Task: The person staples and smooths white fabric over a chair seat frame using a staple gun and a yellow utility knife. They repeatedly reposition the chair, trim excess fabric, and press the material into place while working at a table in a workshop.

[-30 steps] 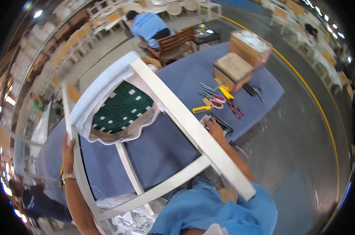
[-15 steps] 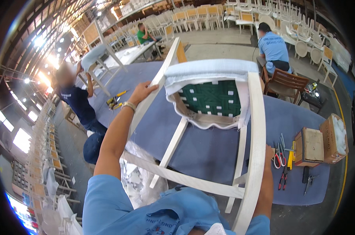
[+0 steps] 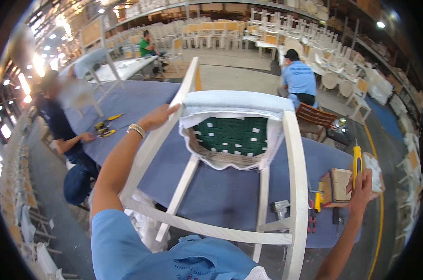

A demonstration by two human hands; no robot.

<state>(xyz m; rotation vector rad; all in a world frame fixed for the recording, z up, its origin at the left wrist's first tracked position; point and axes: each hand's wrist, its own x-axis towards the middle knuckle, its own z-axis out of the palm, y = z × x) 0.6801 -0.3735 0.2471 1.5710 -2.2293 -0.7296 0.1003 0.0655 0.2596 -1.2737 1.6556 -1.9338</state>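
A white wooden chair [image 3: 295, 177] lies tipped in front of me on the blue-covered table, its seat underside facing me. Green woven webbing [image 3: 230, 135] shows there, ringed by the loose, wavy edge of pale fabric [image 3: 239, 100]. My left hand [image 3: 156, 117] is closed on the chair's left side rail, near the seat. Off to the right, my right hand [image 3: 361, 184] holds up a yellow-handled screwdriver [image 3: 357, 163], its thin shaft pointing upward, apart from the chair.
Right of the chair are a wooden box [image 3: 335, 186], a carton [image 3: 374, 170] with white stuffing, pliers [image 3: 313, 223] and a grey air tool [image 3: 280, 209]. Yellow-handled tools [image 3: 109, 125] lie far left, beside a co-worker [image 3: 64, 121]. Another person [image 3: 299, 79] sits beyond a brown chair [image 3: 316, 116].
My right hand has come out from behind the chair's right side, moving right and up, and now holds the screwdriver. My left hand keeps its grip. The view has shifted.
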